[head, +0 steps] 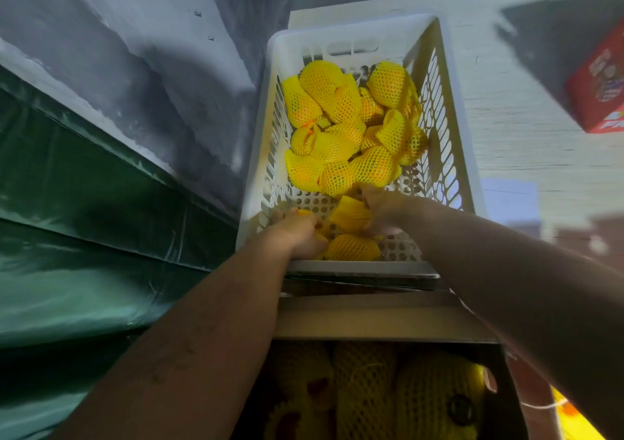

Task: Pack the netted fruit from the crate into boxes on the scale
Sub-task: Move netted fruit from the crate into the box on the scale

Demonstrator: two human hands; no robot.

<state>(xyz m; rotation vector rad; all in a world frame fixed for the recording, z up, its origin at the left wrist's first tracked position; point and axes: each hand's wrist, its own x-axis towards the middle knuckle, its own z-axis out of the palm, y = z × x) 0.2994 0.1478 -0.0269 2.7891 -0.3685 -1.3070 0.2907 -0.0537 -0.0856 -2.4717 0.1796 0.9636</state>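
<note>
A white perforated plastic crate stands ahead of me, holding several fruits in yellow foam netting. Both my arms reach into its near end. My left hand grips one netted fruit low against the near wall. My right hand curls round another netted fruit just above it. Directly below me is a brown cardboard box with several netted fruits inside, in shadow. Whatever the box stands on is hidden.
A green tarpaulin and a grey wall run along the left of the crate. On the right is pale floor with a red printed carton at the far right. Something yellow shows at the bottom right.
</note>
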